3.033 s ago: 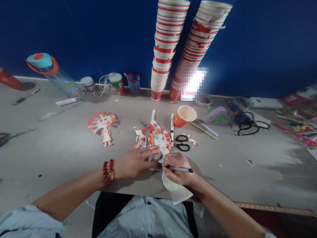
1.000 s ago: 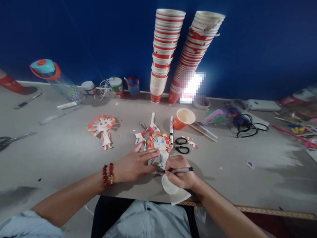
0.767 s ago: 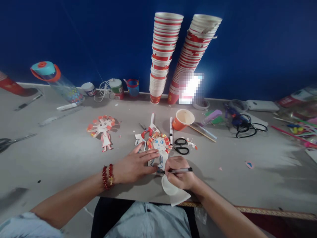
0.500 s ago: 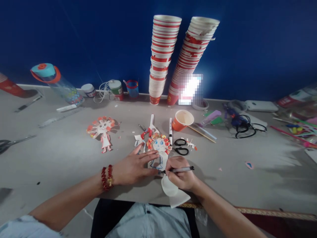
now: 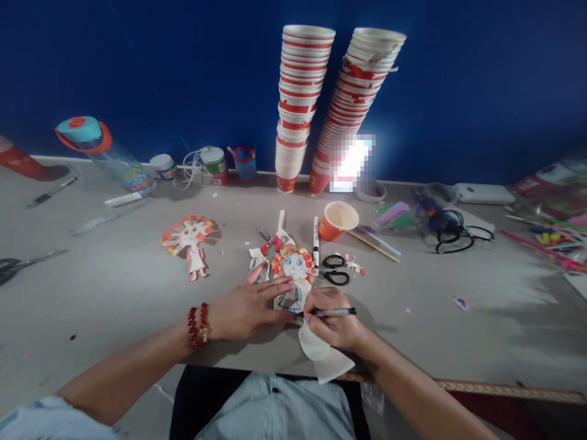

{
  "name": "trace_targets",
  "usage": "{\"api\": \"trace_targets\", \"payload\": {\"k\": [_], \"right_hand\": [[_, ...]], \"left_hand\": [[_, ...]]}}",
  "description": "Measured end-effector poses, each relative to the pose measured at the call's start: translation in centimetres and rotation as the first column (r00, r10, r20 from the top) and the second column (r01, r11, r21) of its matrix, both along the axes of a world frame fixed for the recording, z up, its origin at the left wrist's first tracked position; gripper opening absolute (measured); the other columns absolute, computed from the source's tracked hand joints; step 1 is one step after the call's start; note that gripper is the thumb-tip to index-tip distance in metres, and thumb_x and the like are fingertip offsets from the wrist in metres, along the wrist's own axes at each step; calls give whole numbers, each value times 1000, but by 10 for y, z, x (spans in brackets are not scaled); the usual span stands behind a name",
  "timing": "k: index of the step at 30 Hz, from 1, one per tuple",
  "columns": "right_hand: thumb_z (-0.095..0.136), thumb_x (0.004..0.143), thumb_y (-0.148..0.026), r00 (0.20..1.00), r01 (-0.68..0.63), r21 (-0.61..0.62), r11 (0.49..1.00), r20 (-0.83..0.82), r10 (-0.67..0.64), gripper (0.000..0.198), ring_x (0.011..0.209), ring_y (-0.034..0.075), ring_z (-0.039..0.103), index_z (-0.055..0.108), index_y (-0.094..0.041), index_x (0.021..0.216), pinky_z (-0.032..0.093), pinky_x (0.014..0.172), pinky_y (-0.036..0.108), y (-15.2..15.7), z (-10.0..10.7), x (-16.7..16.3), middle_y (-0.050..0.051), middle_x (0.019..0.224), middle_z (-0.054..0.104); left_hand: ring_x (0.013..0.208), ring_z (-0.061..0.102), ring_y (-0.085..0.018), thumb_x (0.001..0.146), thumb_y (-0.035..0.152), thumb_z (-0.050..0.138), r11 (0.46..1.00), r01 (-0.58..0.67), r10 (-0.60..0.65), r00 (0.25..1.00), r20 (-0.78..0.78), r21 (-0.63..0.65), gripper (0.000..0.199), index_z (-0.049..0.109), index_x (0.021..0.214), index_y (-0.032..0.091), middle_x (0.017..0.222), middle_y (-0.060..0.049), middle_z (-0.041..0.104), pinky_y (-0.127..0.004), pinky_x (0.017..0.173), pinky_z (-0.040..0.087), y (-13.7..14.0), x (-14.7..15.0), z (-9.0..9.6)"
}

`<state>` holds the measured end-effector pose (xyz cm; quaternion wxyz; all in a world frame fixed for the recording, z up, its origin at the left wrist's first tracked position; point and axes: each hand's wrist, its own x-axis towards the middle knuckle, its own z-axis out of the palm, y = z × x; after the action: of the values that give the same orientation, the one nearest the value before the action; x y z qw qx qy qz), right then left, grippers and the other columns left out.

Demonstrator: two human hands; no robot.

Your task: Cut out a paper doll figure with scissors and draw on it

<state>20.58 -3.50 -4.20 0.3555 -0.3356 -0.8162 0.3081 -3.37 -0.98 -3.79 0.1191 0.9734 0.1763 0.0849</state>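
My left hand (image 5: pixel 254 305) lies flat with fingers spread, pressing on a paper doll (image 5: pixel 293 267) that has curled red-and-yellow paper hair, blue eyes and a dress outlined in blue. A pen (image 5: pixel 334 312) is gripped in my right hand (image 5: pixel 332 318), its tip down at the lower edge of the drawn dress. White paper (image 5: pixel 323 351) hangs out below my right hand toward the table edge. Close by on the right lie black-handled scissors (image 5: pixel 336 271), partly under the doll. A white marker (image 5: pixel 316 238) lies just beyond them.
Another paper doll (image 5: pixel 192 244) lies to the left. An orange paper cup (image 5: pixel 338 221) stands beyond the scissors, with a wooden stick (image 5: pixel 373 245) beside it. Tall cup stacks (image 5: pixel 293 122) rise at the back. A water bottle (image 5: pixel 107 156) stands back left; black cord (image 5: pixel 458 235) lies right.
My right hand and the pen have shifted very slightly left along the dress's lower edge. My left hand keeps its place on the doll.
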Motion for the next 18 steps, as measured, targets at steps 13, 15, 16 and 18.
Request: {"api": "trace_targets", "payload": {"k": [13, 15, 16, 18], "right_hand": [[47, 75, -15, 1000, -17, 27, 1000, 12, 16, 12, 48, 13, 44, 46, -23, 65, 35, 51, 25, 0, -2, 0, -3, 53, 49], [47, 75, -15, 1000, -23, 32, 999, 9, 22, 12, 47, 13, 44, 45, -23, 66, 35, 51, 25, 0, -3, 1, -3, 52, 49], [47, 75, -15, 1000, -26, 35, 999, 7, 25, 12, 47, 13, 44, 45, -23, 66, 35, 51, 25, 0, -4, 1, -3, 52, 49], [47, 74, -15, 999, -32, 37, 999, 5, 32, 12, 47, 13, 44, 45, -23, 65, 35, 51, 25, 0, -5, 1, -3, 52, 49]], "left_hand": [[141, 32, -27, 92, 28, 54, 1000, -5, 5, 1000, -11, -8, 36, 56, 127, 34, 148, -9, 42, -55, 117, 11, 0, 0, 1], [140, 33, -28, 91, 28, 56, 1000, -8, 8, 1000, -6, -13, 36, 57, 126, 34, 149, -9, 42, -54, 117, 12, -1, 0, 1], [140, 33, -28, 90, 27, 56, 1000, -9, 9, 1000, -3, -17, 35, 58, 125, 33, 149, -9, 42, -54, 117, 13, -1, 0, 1], [140, 34, -28, 90, 26, 57, 1000, -9, 9, 1000, 1, -22, 34, 60, 123, 33, 149, -8, 41, -53, 117, 14, -1, 0, 1]]}}
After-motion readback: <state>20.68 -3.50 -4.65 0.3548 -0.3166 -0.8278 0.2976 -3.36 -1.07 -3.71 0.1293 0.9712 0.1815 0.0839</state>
